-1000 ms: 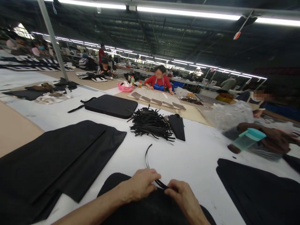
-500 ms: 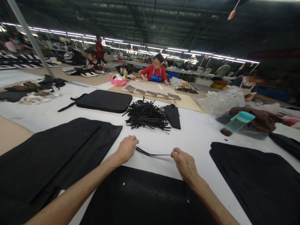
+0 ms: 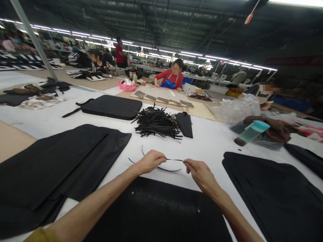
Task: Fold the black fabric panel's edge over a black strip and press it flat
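Between my two hands runs a thin black strip [image 3: 174, 159], pinched at both sides. My left hand [image 3: 150, 162] closes thumb and fingers on it, and a loose tail of the strip curls up behind that hand. My right hand [image 3: 199, 169] pinches the other end. Below my left hand, a second black strip [image 3: 169, 170] lies curved on the white table. Just beyond my hands sits a heap of short black strips [image 3: 157, 122]. Nearest my body is a black panel [image 3: 161, 211] with small white specks.
Black sheets lie at left [image 3: 63, 161] and right [image 3: 272, 191]. Behind are a black padded piece [image 3: 112, 107] and a small black tapered piece [image 3: 184, 125]. A teal-lidded bottle [image 3: 252, 132] and clear plastic bag [image 3: 238, 109] stand right. A co-worker [image 3: 171, 75] in red sits opposite.
My left hand has moved right, closer to my right hand, so the held span is shorter. One strip now lies on the table beneath my hands.
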The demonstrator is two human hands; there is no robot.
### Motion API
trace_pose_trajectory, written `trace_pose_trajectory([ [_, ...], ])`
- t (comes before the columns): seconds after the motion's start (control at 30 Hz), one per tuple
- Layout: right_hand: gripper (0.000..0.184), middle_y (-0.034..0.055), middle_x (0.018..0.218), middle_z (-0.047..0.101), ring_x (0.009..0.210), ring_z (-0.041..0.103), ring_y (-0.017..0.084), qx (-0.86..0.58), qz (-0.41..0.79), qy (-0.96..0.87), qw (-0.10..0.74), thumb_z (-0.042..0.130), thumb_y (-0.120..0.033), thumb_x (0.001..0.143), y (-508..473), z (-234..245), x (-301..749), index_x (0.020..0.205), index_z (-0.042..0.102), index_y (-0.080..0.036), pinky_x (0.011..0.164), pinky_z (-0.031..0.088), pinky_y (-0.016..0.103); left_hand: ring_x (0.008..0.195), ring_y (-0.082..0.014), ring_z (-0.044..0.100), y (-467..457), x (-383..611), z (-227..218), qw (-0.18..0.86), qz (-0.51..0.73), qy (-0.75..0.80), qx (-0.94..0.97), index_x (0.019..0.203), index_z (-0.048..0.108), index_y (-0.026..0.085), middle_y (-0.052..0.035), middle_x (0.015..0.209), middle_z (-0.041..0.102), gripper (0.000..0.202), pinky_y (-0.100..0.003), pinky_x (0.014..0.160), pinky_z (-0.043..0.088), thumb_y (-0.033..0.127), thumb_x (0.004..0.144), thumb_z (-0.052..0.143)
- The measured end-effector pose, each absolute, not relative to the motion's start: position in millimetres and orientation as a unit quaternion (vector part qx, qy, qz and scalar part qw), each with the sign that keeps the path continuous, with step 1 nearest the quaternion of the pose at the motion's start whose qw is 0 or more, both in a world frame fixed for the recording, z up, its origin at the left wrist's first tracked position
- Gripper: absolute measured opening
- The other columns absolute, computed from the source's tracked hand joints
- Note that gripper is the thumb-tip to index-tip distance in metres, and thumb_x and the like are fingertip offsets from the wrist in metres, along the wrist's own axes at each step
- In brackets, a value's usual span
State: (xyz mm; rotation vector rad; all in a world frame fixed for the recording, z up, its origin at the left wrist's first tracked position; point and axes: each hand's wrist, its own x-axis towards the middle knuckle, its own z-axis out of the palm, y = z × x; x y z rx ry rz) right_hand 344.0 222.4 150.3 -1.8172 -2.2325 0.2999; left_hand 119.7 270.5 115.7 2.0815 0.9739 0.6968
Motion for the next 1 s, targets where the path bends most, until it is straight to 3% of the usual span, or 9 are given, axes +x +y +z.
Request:
trace_pose_trajectory([
  [0.2, 0.025, -0.0005, 0.069, 0.062, 0.045, 0.043, 0.012, -0.603, 0.327, -0.705, 0.182, 0.031, -0.035, 0.086, 206.8, 147.8, 375.2, 0.093, 0.049, -0.019, 0.046, 0.034, 0.025, 0.053, -0.0107, 0.044, 259.9, 52.9, 127.8, 0.408, 0.252, 0.433, 0.763, 0.067, 0.061, 0.014, 0.0011, 0.056, 0.052, 0.028, -0.021, 0.053, 0.033, 0.031, 0.080, 0.044],
  [0.4, 0.023, -0.0001, 0.066, 0.062, 0.043, 0.038, 0.008, -0.595, 0.499, -0.595, 0.208, 0.052, -0.041, 0.076, 172.2, 137.5, 388.9, 0.072, 0.053, -0.018, 0.045, 0.024, 0.024, 0.051, -0.0090, 0.049, 213.7, 27.6, 125.3, 0.566, 0.250, 0.445, 0.647, 0.087, 0.054, 0.014, -0.0013, 0.069, 0.062, 0.022, -0.021, 0.053, 0.038, 0.033, 0.078, 0.047],
  [0.53, 0.030, -0.0012, 0.060, 0.058, 0.042, 0.033, 0.007, -0.622, 0.520, -0.546, 0.212, 0.056, -0.045, 0.073, 149.3, 116.2, 396.9, 0.065, 0.056, -0.016, 0.045, 0.019, 0.025, 0.045, -0.0093, 0.052, 184.7, 34.6, 103.7, 0.661, 0.235, 0.465, 0.540, 0.079, 0.044, 0.017, -0.0012, 0.064, 0.064, 0.023, -0.019, 0.043, 0.035, 0.037, 0.073, 0.054],
  [0.73, 0.032, -0.0013, 0.062, 0.057, 0.044, 0.034, 0.007, -0.629, 0.539, -0.516, 0.218, 0.055, -0.046, 0.077, 122.4, 89.7, 408.4, 0.070, 0.058, -0.015, 0.047, 0.020, 0.025, 0.035, -0.0081, 0.045, 160.6, 48.6, 82.0, 0.610, 0.236, 0.579, 0.488, 0.067, 0.043, 0.017, 0.0023, 0.048, 0.057, 0.029, -0.016, 0.032, 0.026, 0.042, 0.065, 0.058],
  [0.87, 0.034, 0.0000, 0.066, 0.059, 0.045, 0.035, 0.008, -0.646, 0.534, -0.500, 0.218, 0.052, -0.048, 0.079, 111.6, 73.9, 417.0, 0.076, 0.060, -0.015, 0.046, 0.020, 0.025, 0.036, -0.0074, 0.046, 149.0, 51.3, 78.8, 0.614, 0.242, 0.581, 0.476, 0.069, 0.044, 0.017, 0.0018, 0.053, 0.058, 0.029, -0.016, 0.033, 0.028, 0.043, 0.066, 0.055],
  [1.0, 0.038, -0.0028, 0.049, 0.049, 0.042, 0.034, 0.011, -0.692, 0.486, -0.499, 0.189, 0.048, -0.053, 0.079, 108.6, 64.0, 416.7, 0.067, 0.059, -0.018, 0.046, 0.020, 0.027, 0.039, -0.0087, 0.052, 142.9, 48.8, 74.0, 0.631, 0.251, 0.572, 0.460, 0.074, 0.044, 0.016, -0.0003, 0.063, 0.061, 0.026, -0.016, 0.033, 0.031, 0.041, 0.068, 0.050],
])
